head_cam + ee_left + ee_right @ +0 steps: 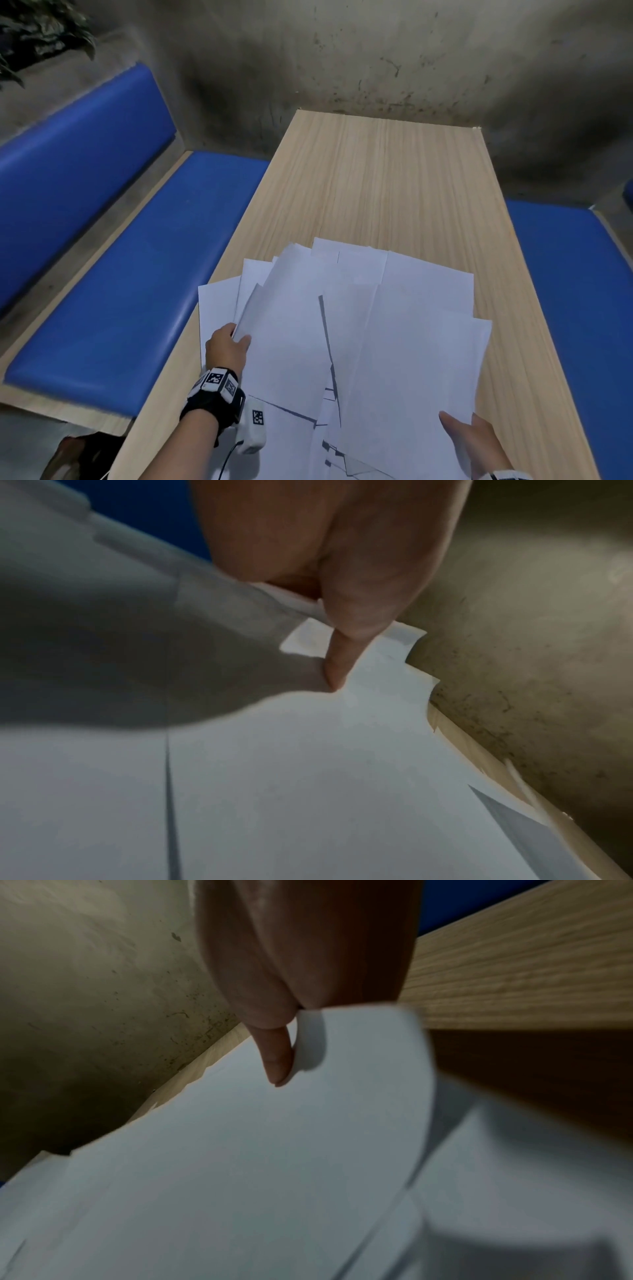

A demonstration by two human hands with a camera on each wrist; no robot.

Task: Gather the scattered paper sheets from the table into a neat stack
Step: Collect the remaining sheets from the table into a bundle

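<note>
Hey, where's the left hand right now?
In the head view the left hand is at the table's left edge, pinching the left side of the fanned paper sheets, beside the blue bench.

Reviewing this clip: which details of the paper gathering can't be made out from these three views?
- Sheet count: the paper sheets overlap, head view.
- Left hand fingers: under the sheet edges it pinches, head view; the left wrist view shows only the thumb.
- Right hand: partly cut by the bottom edge, fingers under paper.
- Near table edge: covered by sheets.
</note>
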